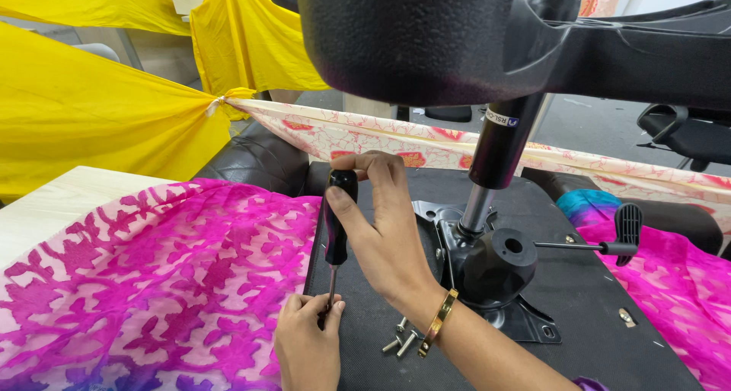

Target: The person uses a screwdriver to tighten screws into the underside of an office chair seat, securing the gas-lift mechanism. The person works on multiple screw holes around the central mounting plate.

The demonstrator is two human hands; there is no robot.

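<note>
Screwdriver (336, 225), black handle, shaft upright, tip near the left edge of the upturned chair seat underside (586, 300); right hand (384, 223) wrapped around the handle top, fingers curled and thumb pressed to its side; left hand (307, 345) below, fingertips pinching the shaft at its tip; loose bolts (401, 339) lying just right of the tip; gold bangle (437, 322) on the right wrist; black tilt mechanism (495, 265) with gas cylinder (499, 143) mid-seat; pink patterned cloth (152, 284) alongside the left edge.
</note>
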